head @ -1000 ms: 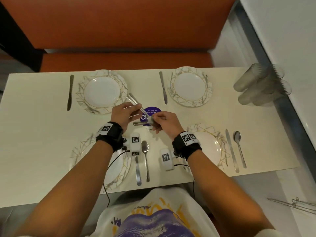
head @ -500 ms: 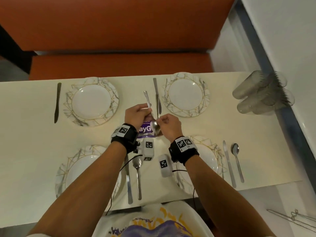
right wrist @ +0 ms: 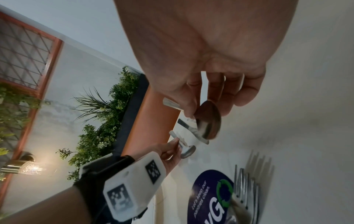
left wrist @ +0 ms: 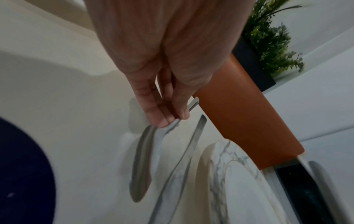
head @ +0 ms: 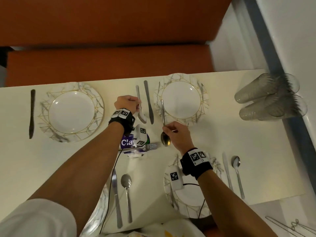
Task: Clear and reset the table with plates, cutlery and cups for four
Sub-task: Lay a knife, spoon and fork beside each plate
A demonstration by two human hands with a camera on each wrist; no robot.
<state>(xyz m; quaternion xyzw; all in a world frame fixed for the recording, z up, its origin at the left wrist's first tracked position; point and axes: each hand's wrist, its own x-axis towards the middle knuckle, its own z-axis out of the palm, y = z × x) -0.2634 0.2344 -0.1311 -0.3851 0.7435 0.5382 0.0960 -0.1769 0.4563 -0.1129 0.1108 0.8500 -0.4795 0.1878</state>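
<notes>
My left hand (head: 127, 104) pinches a spoon (head: 140, 110) by its handle, just left of the knife (head: 148, 101) beside the far right plate (head: 181, 99). In the left wrist view the fingers (left wrist: 162, 112) hold that spoon (left wrist: 145, 160) low over the table. My right hand (head: 177, 136) holds a second spoon (head: 164, 132), its handle reaching over the far right plate's rim. The right wrist view shows this spoon's bowl (right wrist: 207, 121) under my fingers. Plates also sit far left (head: 71, 112), near left (head: 100, 199) and near right (head: 186, 197).
Several forks (head: 153, 145) lie by a purple round sticker (head: 126, 142) at the table's middle. Clear cups (head: 270, 98) lie stacked at the far right. Knives and spoons flank the near plates. A knife (head: 32, 113) lies far left. An orange bench (head: 106, 64) runs behind.
Both hands moved apart from the table's middle toward the far side. The left carried its spoon down beside the far right knife; the right drew its spoon away to the right.
</notes>
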